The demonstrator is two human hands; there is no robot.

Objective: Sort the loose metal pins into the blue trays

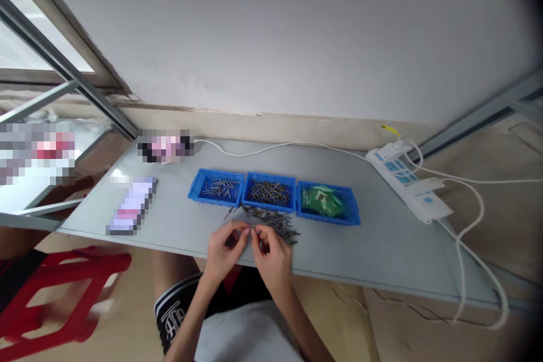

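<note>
My left hand (pixel 224 246) and my right hand (pixel 274 251) meet over the table's front edge, thumbs and forefingers pinched together. A tiny piece shows at the fingertips, too small to name. Just beyond lies a loose pile of thin metal pins (pixel 278 222), partly hidden by my right hand. Behind it stand three blue bins in a row. The left bin (pixel 195 193) holds silvery pins, and the middle bin (pixel 248 201) is fuller, with darker, brownish ones. In the right bin (pixel 354 216) there is a green plastic bag (pixel 324 201) with whitish pieces.
On the grey table (pixel 394 254), a white power strip (pixel 394 172) with cables lies at the right. A flat blurred-out object (pixel 133 203) rests at the left, another (pixel 166 147) behind it. A wall closes the back. Red stools (pixel 85 277) stand on the floor at left.
</note>
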